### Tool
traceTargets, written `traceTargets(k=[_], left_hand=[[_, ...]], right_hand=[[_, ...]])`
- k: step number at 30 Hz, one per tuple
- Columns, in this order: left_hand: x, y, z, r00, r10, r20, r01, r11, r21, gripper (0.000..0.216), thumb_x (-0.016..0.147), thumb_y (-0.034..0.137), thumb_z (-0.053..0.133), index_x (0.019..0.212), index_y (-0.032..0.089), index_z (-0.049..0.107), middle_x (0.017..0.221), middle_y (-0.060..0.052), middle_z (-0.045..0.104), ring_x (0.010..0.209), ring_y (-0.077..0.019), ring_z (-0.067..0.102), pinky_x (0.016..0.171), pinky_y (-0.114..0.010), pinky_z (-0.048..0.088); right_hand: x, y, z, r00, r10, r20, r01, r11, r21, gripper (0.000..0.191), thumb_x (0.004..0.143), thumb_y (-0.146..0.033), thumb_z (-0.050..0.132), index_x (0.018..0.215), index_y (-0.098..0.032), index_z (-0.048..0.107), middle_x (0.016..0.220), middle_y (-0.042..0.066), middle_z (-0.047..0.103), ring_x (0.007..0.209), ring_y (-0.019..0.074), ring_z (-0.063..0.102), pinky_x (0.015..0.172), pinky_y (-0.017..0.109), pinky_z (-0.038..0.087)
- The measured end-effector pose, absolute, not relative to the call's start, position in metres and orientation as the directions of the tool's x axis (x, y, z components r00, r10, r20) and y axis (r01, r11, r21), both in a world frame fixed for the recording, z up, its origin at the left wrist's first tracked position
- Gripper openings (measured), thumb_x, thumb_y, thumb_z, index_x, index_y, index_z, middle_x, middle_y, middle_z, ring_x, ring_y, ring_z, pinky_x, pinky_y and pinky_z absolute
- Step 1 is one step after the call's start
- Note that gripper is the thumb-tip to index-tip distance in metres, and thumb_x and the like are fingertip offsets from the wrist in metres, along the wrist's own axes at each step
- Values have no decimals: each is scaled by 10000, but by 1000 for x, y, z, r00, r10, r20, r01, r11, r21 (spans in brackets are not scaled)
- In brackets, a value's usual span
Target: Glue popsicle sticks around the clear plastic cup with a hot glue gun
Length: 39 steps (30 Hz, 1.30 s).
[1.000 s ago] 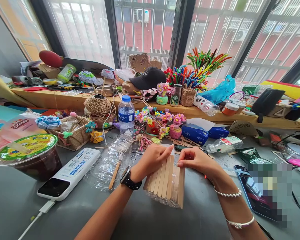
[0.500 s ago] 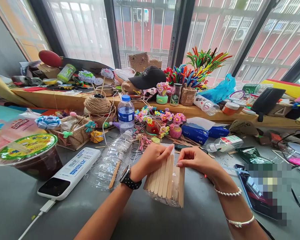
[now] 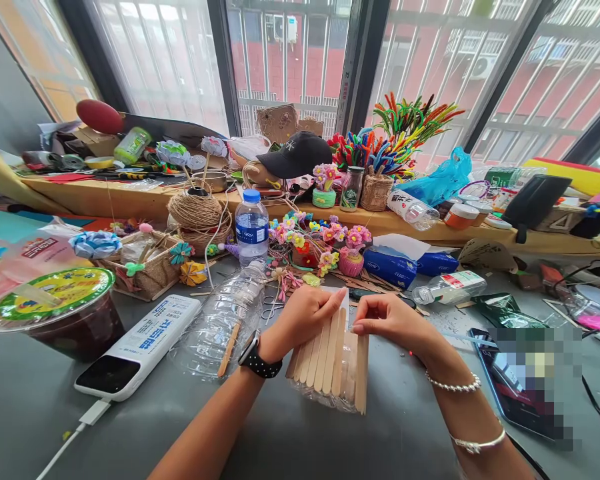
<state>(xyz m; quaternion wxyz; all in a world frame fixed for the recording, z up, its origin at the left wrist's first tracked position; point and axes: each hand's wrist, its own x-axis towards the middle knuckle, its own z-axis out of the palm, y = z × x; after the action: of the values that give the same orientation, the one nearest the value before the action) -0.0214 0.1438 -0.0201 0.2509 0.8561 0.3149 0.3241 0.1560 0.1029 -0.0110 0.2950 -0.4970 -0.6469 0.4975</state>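
A cut piece of clear plastic bottle (image 3: pixel 349 363) is covered by a row of wooden craft sticks (image 3: pixel 321 363), with bare plastic showing between two of them on the right. My left hand (image 3: pixel 310 319) is closed around its far left side, thumb lying along the top. At the far right, my right hand (image 3: pixel 393 321) pinches the upper end of the rightmost craft stick (image 3: pixel 361 377), which reaches slightly past the plastic's near edge. A whitish strip (image 3: pixel 345 303) shows beside my left thumb. Whatever lies under my left fingers is hidden.
Left of my hands lies a clear large bottle (image 3: pixel 215 320) with one loose stick on it. A white power bank (image 3: pixel 140 347) and a lidded drink cup (image 3: pixel 60 307) stand farther left. At right lies a phone (image 3: pixel 510 387). Scissors (image 3: pixel 273 308) and a water bottle (image 3: pixel 252 230) are behind.
Both hands and the stick-covered plastic have shifted very slightly left. The grip of each hand looks the same.
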Motion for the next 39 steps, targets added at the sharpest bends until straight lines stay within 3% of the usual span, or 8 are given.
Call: traceTargets(k=[11,18,24,29,34,37,39], left_hand=[[-24,142,-14,648,686,332,423,-686,592,450,872,411,272,503,159,221,478,54,221,462,-62,209,455,-227,156],[-31,128,4,734,640,226,482,-726,491,370,763,494,462,616,154,445,574,46,438,536,-81,369,477,-201,231],[-35,121,12,774,606,186,459,-738,495,354,733,515,499,751,161,500,707,17,533,626,-113,456,541,-206,310],[-38,127,11,763,636,114,478,-675,563,367,725,518,510,811,162,525,770,4,568,681,-134,491,576,-217,337],[-39,133,10,671,740,41,559,-542,627,373,734,515,487,787,151,546,779,-14,576,702,-152,498,581,-229,351],[-41,135,13,677,736,13,557,-525,644,336,748,476,485,751,147,552,742,-3,554,688,-144,488,574,-223,350],[-43,136,14,698,716,1,537,-525,660,326,747,463,497,739,143,554,720,5,540,677,-136,481,563,-215,344]], right_hand=[[159,104,-14,-375,922,-95,332,38,-943,243,611,-337,681,620,-140,539,586,-39,505,566,66,407,519,191,302],[157,101,-13,-418,907,-54,319,91,-943,250,653,-354,649,625,-133,534,589,-35,490,560,65,389,509,195,289],[157,100,-10,-433,901,-27,331,131,-935,237,665,-351,640,631,-136,544,605,-30,505,579,73,404,531,199,306],[158,102,-8,-265,964,19,288,98,-952,225,687,-363,619,655,-156,537,610,-42,503,571,67,426,548,196,331],[161,102,-10,-34,995,96,-11,95,-995,214,734,-384,572,744,-186,491,687,-21,572,681,96,529,676,231,405],[162,100,-9,8,996,92,-109,92,-990,207,753,-389,548,842,-218,473,635,-54,506,602,78,499,598,209,401],[160,97,-7,-17,994,104,-49,103,-993,213,789,-407,490,909,-232,470,594,-70,423,520,60,417,500,182,348]])
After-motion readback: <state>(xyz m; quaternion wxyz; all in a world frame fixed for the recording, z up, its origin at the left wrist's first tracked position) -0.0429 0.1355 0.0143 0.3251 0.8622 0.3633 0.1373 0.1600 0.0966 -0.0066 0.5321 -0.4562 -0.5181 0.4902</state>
